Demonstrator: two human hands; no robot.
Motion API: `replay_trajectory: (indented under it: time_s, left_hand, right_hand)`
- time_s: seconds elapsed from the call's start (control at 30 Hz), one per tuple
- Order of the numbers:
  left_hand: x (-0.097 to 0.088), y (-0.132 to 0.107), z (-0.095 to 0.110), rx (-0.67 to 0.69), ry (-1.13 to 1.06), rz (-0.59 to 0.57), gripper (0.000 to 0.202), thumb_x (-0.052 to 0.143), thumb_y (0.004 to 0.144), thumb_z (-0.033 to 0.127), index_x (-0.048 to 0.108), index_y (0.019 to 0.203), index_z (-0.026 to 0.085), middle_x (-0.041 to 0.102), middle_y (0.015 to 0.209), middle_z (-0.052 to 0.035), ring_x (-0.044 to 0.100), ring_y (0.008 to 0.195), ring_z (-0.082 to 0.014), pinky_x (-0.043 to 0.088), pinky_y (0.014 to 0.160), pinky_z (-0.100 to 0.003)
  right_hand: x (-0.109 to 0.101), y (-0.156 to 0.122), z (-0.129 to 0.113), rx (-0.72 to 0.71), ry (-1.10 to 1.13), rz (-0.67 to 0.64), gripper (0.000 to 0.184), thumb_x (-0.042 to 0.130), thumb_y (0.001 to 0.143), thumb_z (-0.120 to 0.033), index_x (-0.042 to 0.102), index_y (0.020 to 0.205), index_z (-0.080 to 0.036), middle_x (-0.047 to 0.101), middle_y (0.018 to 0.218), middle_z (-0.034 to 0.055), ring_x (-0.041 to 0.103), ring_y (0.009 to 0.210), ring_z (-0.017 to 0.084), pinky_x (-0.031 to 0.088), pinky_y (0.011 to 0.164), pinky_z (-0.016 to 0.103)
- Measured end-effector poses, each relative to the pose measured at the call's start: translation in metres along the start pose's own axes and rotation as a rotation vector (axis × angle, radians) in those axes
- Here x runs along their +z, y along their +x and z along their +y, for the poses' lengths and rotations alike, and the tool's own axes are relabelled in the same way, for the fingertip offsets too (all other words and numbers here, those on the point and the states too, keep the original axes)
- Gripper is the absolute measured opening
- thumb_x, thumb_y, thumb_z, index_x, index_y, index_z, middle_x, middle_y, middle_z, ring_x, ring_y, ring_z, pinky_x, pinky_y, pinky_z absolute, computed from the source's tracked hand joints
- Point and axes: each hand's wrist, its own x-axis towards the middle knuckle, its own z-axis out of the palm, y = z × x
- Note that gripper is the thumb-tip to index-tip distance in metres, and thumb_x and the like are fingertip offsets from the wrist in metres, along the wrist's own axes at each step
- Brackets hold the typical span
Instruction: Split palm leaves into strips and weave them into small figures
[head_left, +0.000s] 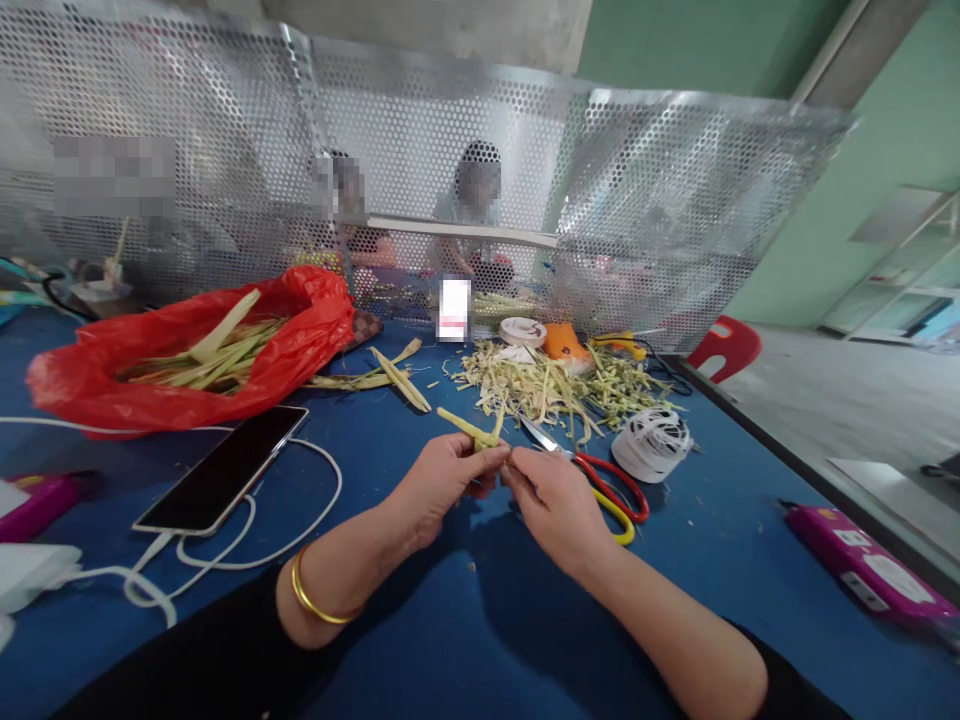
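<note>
Between my two hands is a small piece of folded pale-green straw leaf [486, 436], with two ends sticking up and out to the left. My left hand [454, 470] pinches it from the left, thumb on top. From the right, my right hand [551, 495] has its fingers closed at the piece's edge; the exact spot it grips is hidden behind the fingers. Scissors [611, 485] with red and yellow handles lie just beyond and right of my right hand, blades pointing away. Behind them spreads a heap of straw scraps [525, 385].
A red plastic bag [315, 320] of leaf strips stands at the left, near a phone [225, 470] with a white cable. A white strip roll [651, 445] and purple pack [862, 560] lie right. A perforated screen [637, 180] stands behind; people sit beyond it.
</note>
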Motion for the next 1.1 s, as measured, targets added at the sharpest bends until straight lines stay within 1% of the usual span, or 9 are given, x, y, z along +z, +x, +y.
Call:
replay_trajectory:
  time_s: [0.1, 0.27, 0.4, 0.53, 0.67, 0.77, 0.87, 1.03, 1.1]
  left_hand:
    - [0.000, 0.000, 0.002, 0.016, 0.007, 0.028, 0.032, 0.077, 0.061, 0.042, 0.060, 0.062, 0.014, 0.055, 0.051, 0.0021, 0.049, 0.047, -0.0087, 0.037, 0.050, -0.022]
    - [-0.003, 0.000, 0.009, 0.012, 0.002, 0.009, 0.033, 0.080, 0.057, 0.040, 0.061, 0.060, 0.013, 0.054, 0.050, 0.0023, 0.048, 0.047, -0.0085, 0.038, 0.051, -0.023]
    - [-0.008, 0.002, 0.010, -0.032, 0.033, 0.010, 0.035, 0.081, 0.055, 0.041, 0.065, 0.065, 0.012, 0.056, 0.052, 0.0015, 0.050, 0.049, -0.0095, 0.041, 0.054, -0.024]
    - [-0.014, 0.003, 0.012, -0.076, 0.001, -0.099, 0.046, 0.075, 0.061, 0.049, 0.069, 0.088, 0.013, 0.063, 0.065, -0.0026, 0.057, 0.055, -0.0119, 0.042, 0.055, -0.025]
    - [-0.013, 0.002, 0.011, -0.056, 0.048, -0.109, 0.044, 0.070, 0.067, 0.052, 0.070, 0.092, 0.015, 0.058, 0.057, 0.0012, 0.049, 0.046, -0.0069, 0.033, 0.047, -0.019]
    - [-0.009, 0.001, 0.007, -0.042, 0.073, -0.093, 0.041, 0.070, 0.067, 0.051, 0.069, 0.083, 0.014, 0.055, 0.054, 0.0023, 0.046, 0.044, -0.0061, 0.031, 0.045, -0.019]
    - [-0.004, -0.001, 0.003, -0.088, 0.096, -0.139, 0.044, 0.068, 0.068, 0.055, 0.068, 0.084, 0.014, 0.055, 0.053, 0.0018, 0.047, 0.043, -0.0076, 0.032, 0.044, -0.019]
    - [0.001, -0.003, -0.003, -0.128, 0.160, -0.182, 0.046, 0.062, 0.070, 0.060, 0.062, 0.076, 0.014, 0.056, 0.051, 0.0011, 0.046, 0.042, -0.0083, 0.030, 0.042, -0.019]
    - [0.002, -0.003, -0.003, -0.112, 0.176, -0.200, 0.043, 0.063, 0.070, 0.057, 0.062, 0.075, 0.014, 0.054, 0.050, 0.0022, 0.044, 0.041, -0.0076, 0.029, 0.042, -0.019]
  right_hand:
    - [-0.006, 0.000, -0.002, -0.003, 0.010, -0.015, 0.031, 0.044, 0.089, -0.022, 0.043, 0.058, -0.020, 0.051, 0.057, -0.0023, 0.043, 0.057, 0.013, 0.029, 0.062, 0.026]
    - [-0.013, 0.000, -0.004, -0.002, 0.078, -0.011, 0.030, 0.046, 0.089, -0.024, 0.046, 0.059, -0.020, 0.051, 0.056, -0.0021, 0.044, 0.057, 0.013, 0.030, 0.062, 0.027]
    - [-0.013, 0.000, -0.002, -0.016, 0.084, -0.038, 0.030, 0.046, 0.088, -0.023, 0.048, 0.059, -0.020, 0.049, 0.054, -0.0027, 0.042, 0.054, 0.012, 0.030, 0.060, 0.027]
    - [-0.015, 0.001, 0.002, 0.090, 0.139, -0.128, 0.028, 0.049, 0.087, -0.026, 0.053, 0.059, -0.020, 0.049, 0.052, -0.0034, 0.042, 0.051, 0.011, 0.025, 0.050, 0.025]
    - [-0.016, 0.004, 0.007, 0.146, 0.331, -0.127, 0.030, 0.053, 0.084, -0.034, 0.054, 0.057, -0.020, 0.050, 0.052, -0.0033, 0.041, 0.050, 0.011, 0.026, 0.048, 0.024]
    - [-0.013, 0.009, 0.011, 0.296, 0.588, -0.046, 0.034, 0.056, 0.081, -0.046, 0.054, 0.061, -0.019, 0.049, 0.053, -0.0037, 0.043, 0.052, 0.011, 0.031, 0.050, 0.024]
    - [-0.009, 0.013, 0.013, 0.448, 0.864, 0.008, 0.032, 0.062, 0.075, -0.048, 0.055, 0.065, -0.018, 0.050, 0.055, -0.0047, 0.043, 0.051, 0.009, 0.035, 0.053, 0.024]
    - [-0.002, 0.013, 0.010, 0.438, 1.054, -0.008, 0.028, 0.068, 0.071, -0.040, 0.056, 0.060, -0.017, 0.053, 0.053, -0.0041, 0.045, 0.051, 0.009, 0.036, 0.053, 0.023]
    - [0.000, 0.012, 0.008, 0.444, 1.085, 0.037, 0.027, 0.067, 0.071, -0.039, 0.056, 0.059, -0.017, 0.052, 0.050, -0.0044, 0.046, 0.050, 0.009, 0.036, 0.051, 0.023]
